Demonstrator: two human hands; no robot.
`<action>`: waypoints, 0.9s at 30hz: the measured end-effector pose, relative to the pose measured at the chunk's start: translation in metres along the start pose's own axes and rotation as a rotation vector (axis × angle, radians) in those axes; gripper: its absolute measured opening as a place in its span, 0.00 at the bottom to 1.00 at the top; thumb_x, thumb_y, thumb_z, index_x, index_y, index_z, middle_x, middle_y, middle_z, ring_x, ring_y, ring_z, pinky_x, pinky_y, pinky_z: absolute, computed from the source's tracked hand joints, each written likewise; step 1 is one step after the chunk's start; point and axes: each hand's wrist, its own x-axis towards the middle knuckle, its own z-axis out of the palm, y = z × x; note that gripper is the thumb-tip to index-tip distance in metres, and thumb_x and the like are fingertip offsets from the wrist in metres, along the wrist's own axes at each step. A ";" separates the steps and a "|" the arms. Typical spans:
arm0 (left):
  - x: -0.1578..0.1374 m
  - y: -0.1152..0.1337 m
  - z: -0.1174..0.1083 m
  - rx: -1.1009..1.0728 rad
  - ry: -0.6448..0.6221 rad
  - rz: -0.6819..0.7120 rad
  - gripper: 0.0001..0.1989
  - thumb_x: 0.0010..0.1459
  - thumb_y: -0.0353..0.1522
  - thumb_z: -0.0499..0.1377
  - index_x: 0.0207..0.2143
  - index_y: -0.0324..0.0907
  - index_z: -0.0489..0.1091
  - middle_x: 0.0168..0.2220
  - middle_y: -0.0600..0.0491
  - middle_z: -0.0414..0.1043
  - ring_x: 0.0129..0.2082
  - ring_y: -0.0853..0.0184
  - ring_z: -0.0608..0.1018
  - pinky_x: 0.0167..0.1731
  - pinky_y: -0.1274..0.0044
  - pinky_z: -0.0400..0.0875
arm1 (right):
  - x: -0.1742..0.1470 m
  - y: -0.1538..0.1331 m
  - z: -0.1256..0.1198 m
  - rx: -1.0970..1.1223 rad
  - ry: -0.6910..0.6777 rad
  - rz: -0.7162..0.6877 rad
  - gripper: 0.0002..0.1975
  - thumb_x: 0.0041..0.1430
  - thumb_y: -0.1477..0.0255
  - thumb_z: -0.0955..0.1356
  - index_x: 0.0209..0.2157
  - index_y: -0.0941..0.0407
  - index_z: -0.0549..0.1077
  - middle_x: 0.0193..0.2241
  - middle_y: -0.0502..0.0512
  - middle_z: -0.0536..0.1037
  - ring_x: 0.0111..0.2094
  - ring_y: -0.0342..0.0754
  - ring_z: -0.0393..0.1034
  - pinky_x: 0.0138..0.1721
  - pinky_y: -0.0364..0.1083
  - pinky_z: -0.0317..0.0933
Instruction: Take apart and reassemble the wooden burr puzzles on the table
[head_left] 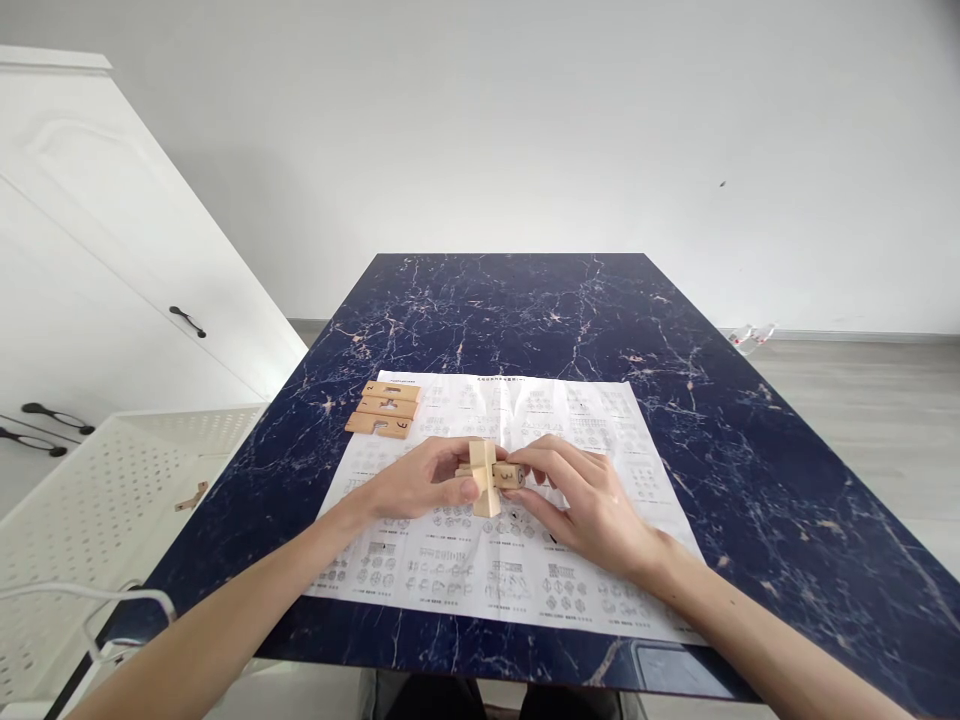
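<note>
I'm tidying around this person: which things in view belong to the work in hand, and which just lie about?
Likely part of the work:
wooden block assembly, between left hand and right hand
numbered flat wooden pieces
printed sheet beneath

Probably just lying about:
white cable
clear items by the wall, unidentifiable

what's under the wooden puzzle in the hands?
Printed sheet, its diagrams visible around the wooden puzzle. The print directly below is covered by the puzzle, left hand and right hand. Can't tell whether the puzzle touches the sheet.
</note>
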 end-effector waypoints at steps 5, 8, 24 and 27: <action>0.001 0.003 0.004 0.021 -0.025 0.027 0.31 0.62 0.58 0.64 0.54 0.45 0.76 0.49 0.45 0.80 0.48 0.55 0.81 0.50 0.64 0.75 | -0.002 -0.001 0.001 0.009 -0.051 -0.017 0.41 0.67 0.53 0.74 0.71 0.55 0.56 0.60 0.70 0.71 0.61 0.65 0.70 0.55 0.61 0.75; 0.002 0.003 0.007 0.049 -0.036 0.043 0.32 0.62 0.58 0.64 0.56 0.46 0.76 0.48 0.46 0.80 0.46 0.56 0.82 0.48 0.66 0.76 | -0.001 -0.002 0.004 0.000 -0.099 -0.027 0.44 0.68 0.56 0.74 0.75 0.53 0.50 0.62 0.69 0.71 0.63 0.65 0.69 0.57 0.63 0.74; 0.000 0.000 -0.003 0.041 0.066 -0.008 0.32 0.64 0.57 0.63 0.59 0.45 0.74 0.49 0.45 0.80 0.43 0.58 0.82 0.44 0.69 0.77 | 0.000 -0.003 0.000 0.066 0.075 0.017 0.32 0.66 0.66 0.74 0.67 0.51 0.61 0.56 0.65 0.73 0.57 0.63 0.72 0.53 0.62 0.74; 0.000 0.000 -0.005 0.034 0.184 0.002 0.29 0.67 0.54 0.61 0.60 0.44 0.74 0.51 0.43 0.80 0.45 0.58 0.83 0.46 0.66 0.78 | 0.000 0.001 0.000 0.065 0.178 0.090 0.32 0.64 0.66 0.75 0.65 0.50 0.62 0.56 0.64 0.73 0.55 0.62 0.72 0.50 0.61 0.74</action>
